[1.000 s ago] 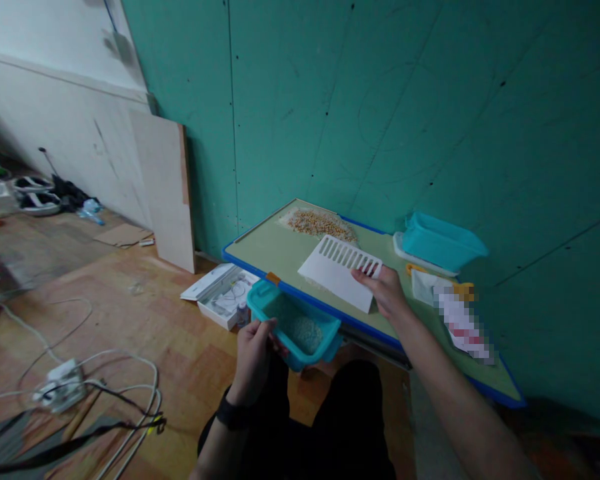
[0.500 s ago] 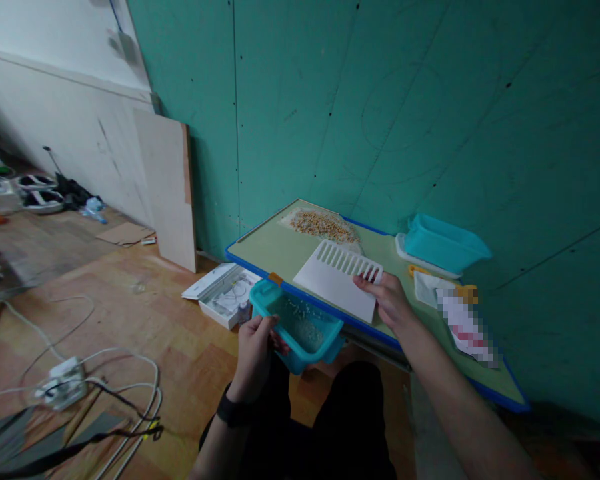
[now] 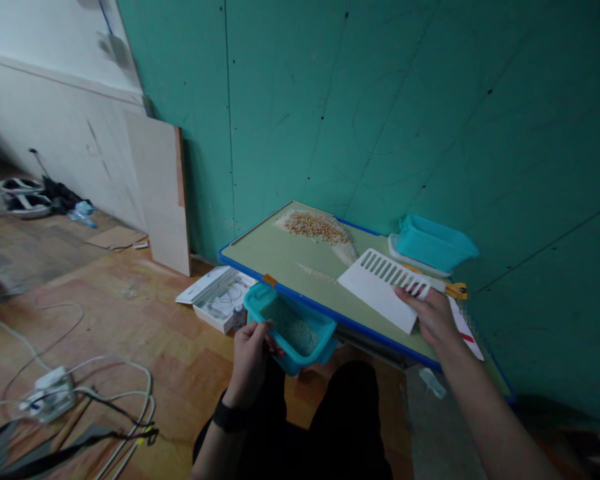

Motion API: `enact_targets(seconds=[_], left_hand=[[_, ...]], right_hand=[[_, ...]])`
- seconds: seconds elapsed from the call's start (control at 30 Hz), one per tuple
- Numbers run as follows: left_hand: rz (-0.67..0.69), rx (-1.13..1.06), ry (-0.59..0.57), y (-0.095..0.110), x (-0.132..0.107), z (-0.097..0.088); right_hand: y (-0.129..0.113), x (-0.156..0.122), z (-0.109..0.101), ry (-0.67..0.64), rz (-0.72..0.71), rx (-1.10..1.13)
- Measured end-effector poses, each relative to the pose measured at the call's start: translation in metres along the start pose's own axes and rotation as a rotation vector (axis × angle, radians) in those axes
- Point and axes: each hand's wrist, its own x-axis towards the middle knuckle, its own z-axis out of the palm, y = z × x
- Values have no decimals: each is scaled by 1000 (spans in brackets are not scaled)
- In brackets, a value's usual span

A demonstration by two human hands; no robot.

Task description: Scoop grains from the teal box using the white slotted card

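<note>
My left hand [image 3: 254,339] is closed around the near left rim of a teal plastic bin [image 3: 325,337]. Pale small grains [image 3: 295,327] cover its floor; the bin hangs just below the table's front edge. In my right hand [image 3: 433,313] is a white plastic scraper board [image 3: 380,290] with a row of slots, gripped at its slotted end and held low over the tabletop. Left of the board, a thin streak of pale grains [image 3: 316,272] lies on the table. Farther back spreads a mixed pile [image 3: 317,228] of yellow kernels and pale grains.
The pale green table [image 3: 260,250] has a blue edge and stands against a green wall. A second teal bin [image 3: 435,243] rests on a white lid at the right, near yellow-handled scissors [image 3: 455,290]. On the floor are an open white box [image 3: 220,303] and a power strip [image 3: 53,393] with cables.
My right hand has moved the scraper board right, away from the bin, uncovering the streak of pale grains. My left hand still holds the bin. The view has shifted slightly.
</note>
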Motion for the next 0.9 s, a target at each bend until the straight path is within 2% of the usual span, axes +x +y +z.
enact_targets(seconds=[0.17, 0.3, 0.57, 0.77, 0.9], left_hand=[[10, -3, 4, -2, 1, -4], [19, 8, -10, 2, 1, -2], [-6, 8, 5, 8, 8, 1], [-7, -6, -12, 12, 9, -1], [3, -9, -11, 16, 8, -2]], right_hand=[[-9, 11, 27, -46, -45, 1], [-20, 15, 52, -99, 39, -6], [-33, 22, 100, -213, 182, 153], [-33, 8, 111, -335, 229, 194], [-32, 6, 113, -307, 210, 218]])
